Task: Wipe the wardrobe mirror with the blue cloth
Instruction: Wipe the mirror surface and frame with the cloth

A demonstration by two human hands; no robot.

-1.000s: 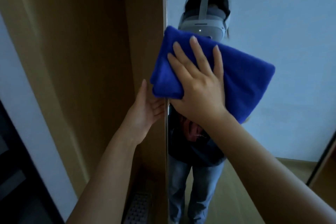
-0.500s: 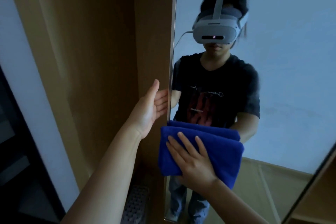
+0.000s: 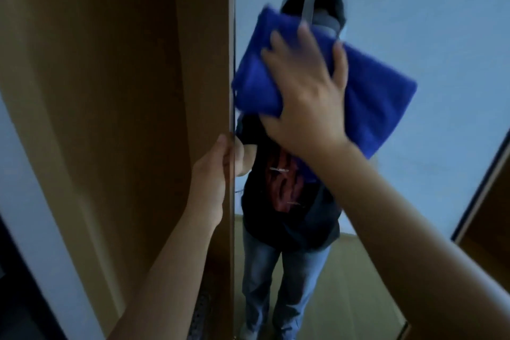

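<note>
The wardrobe mirror (image 3: 427, 22) fills the right half of the head view on an open door. A folded blue cloth (image 3: 372, 107) lies flat against the upper glass, near the mirror's left edge. My right hand (image 3: 306, 96) presses on the cloth with fingers spread, blurred by motion. My left hand (image 3: 212, 174) grips the door's left edge (image 3: 231, 63), thumb on the near side and fingers wrapped behind it. The mirror reflects a person in a dark shirt and jeans; the cloth hides most of the reflected head.
The wooden wardrobe interior (image 3: 116, 91) stands to the left of the door. A pale wall strip (image 3: 24, 188) and a dark panel (image 3: 16, 298) lie at the far left. The mirror's right frame (image 3: 480, 190) runs diagonally at right.
My right hand has swept the cloth from low on the mirror up to the top again. My left hand has stayed on the door edge.
</note>
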